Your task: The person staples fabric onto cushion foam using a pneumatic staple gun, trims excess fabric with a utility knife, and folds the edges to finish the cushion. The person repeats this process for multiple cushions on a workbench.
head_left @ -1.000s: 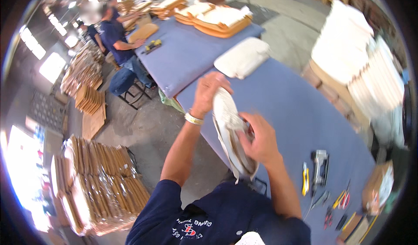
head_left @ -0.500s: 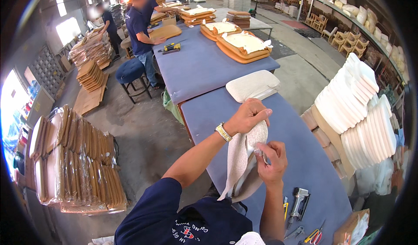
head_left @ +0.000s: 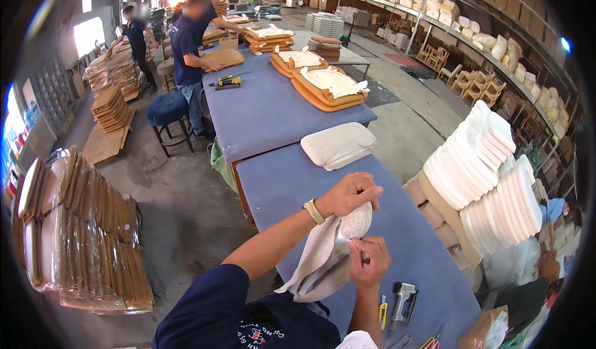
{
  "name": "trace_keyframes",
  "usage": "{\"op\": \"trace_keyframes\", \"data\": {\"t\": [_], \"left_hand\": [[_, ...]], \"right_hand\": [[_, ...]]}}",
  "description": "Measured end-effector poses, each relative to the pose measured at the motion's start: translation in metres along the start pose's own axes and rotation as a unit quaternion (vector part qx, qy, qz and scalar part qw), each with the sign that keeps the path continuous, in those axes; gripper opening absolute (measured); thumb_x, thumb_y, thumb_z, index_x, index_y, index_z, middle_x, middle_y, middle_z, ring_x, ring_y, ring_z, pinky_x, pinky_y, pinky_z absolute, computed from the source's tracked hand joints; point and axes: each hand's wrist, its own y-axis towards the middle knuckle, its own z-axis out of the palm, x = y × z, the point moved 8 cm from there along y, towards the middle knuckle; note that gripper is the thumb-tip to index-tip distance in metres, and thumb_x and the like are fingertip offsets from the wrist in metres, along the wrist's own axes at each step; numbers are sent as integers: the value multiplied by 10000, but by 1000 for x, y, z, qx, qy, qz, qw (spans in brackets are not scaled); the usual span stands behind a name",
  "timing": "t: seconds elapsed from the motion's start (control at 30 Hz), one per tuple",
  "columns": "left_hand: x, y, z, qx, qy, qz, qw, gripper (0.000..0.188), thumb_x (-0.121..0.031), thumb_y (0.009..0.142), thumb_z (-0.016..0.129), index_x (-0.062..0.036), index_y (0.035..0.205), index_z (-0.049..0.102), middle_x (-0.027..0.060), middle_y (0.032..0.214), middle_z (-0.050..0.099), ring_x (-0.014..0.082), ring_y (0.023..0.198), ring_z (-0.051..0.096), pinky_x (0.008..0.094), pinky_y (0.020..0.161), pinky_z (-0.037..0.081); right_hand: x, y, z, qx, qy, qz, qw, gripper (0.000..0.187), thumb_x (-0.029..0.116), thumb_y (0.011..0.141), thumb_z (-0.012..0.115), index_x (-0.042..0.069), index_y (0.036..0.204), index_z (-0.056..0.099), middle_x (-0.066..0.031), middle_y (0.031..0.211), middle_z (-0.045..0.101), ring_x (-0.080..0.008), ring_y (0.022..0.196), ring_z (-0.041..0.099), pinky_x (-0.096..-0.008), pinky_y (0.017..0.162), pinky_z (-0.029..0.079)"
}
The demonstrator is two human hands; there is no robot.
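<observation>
A cream, textured fabric cushion cover (head_left: 318, 247) hangs upright before my chest, its long side gaping over a pale inside. My left hand (head_left: 349, 194), a gold-coloured watch at its wrist, is closed round the cover's rounded upper end. Lower down, my right hand (head_left: 370, 261) pinches the edge of the opening between thumb and fingers. What fills the cover is mostly hidden. Beyond my hands, a plump cream cushion (head_left: 339, 145) lies on the blue-topped table (head_left: 273, 181).
By my right forearm lie a staple gun (head_left: 405, 302), a yellow cutter knife (head_left: 383, 312) and scissors (head_left: 431, 343). White foam pads (head_left: 475, 156) are stacked to the right. Wrapped brown panels (head_left: 93, 243) stand at left. A co-worker (head_left: 189, 51) works at the farther table.
My right hand has closed into a tighter pinch on the cover's edge. My left hand keeps hold of its top. The whole view has shifted slightly as my head moved.
</observation>
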Motion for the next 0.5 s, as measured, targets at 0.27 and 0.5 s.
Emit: {"op": "trace_keyframes", "data": {"t": [0.27, 0.5], "left_hand": [[50, -112, 43, 11, -64, -63, 996, 675, -454, 1094, 426, -109, 1645, 246, 133, 1733, 129, 309, 1593, 128, 441, 1285, 89], [49, -244, 69, 37, 190, -274, 942, 996, -687, 954, 558, -118, 1657, 142, 162, 1668, 313, 367, 1384, 525, 464, 1035, 517]], "right_hand": [[-48, -33, -12, -34, -25, 182, 982, 301, 215, 869, 820, -15, 951, 644, -115, 804, 647, -200, 695, 607, -359, 654, 500], [-77, -45, -35, -112, -12, 250, 962, 299, 234, 991, 700, -55, 998, 622, -95, 896, 668, -169, 839, 609, -350, 728, 508]]}}
